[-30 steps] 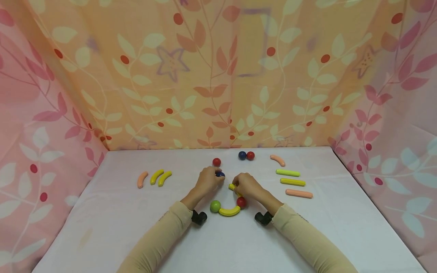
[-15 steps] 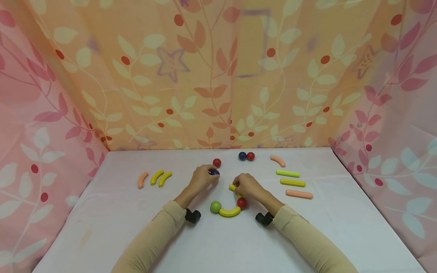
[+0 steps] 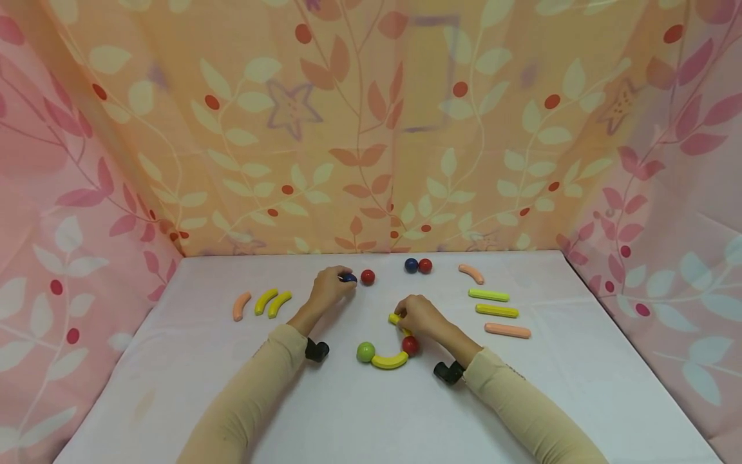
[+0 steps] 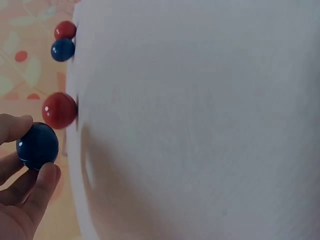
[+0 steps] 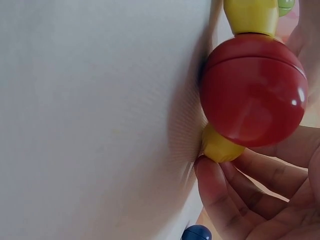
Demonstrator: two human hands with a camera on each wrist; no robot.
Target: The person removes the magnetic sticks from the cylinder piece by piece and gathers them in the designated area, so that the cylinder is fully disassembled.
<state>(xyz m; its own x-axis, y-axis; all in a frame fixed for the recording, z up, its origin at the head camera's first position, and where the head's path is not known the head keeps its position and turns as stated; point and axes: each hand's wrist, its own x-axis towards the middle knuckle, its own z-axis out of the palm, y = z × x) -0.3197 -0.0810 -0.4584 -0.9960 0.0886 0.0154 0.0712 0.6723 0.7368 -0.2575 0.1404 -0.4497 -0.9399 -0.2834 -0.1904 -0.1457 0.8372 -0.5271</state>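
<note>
Up at the back of the table, my left hand [image 3: 328, 291] pinches a dark blue ball [image 3: 348, 278] between thumb and fingers. The left wrist view shows that blue ball [image 4: 38, 146] with a red ball [image 4: 60, 110] just beyond it, apart. My right hand [image 3: 423, 316] grips a yellow curved stick [image 3: 395, 318], mostly hidden under the fingers. That stick meets a red ball [image 3: 410, 346], large in the right wrist view. From the red ball a second yellow curved stick [image 3: 389, 361] runs to a green ball [image 3: 366, 352], making an open curve.
A red ball [image 3: 368, 277] stands beside the left hand. Behind are a blue ball [image 3: 411, 265] and red ball [image 3: 426, 265], touching. Curved sticks [image 3: 272, 303] lie left; an orange curved stick [image 3: 471, 273] and several straight sticks [image 3: 496, 310] lie right. Patterned cloth surrounds the table.
My left hand has carried the blue ball left and back, away from the curve, to the left side of the lone red ball. The right hand stays in place on the yellow stick.
</note>
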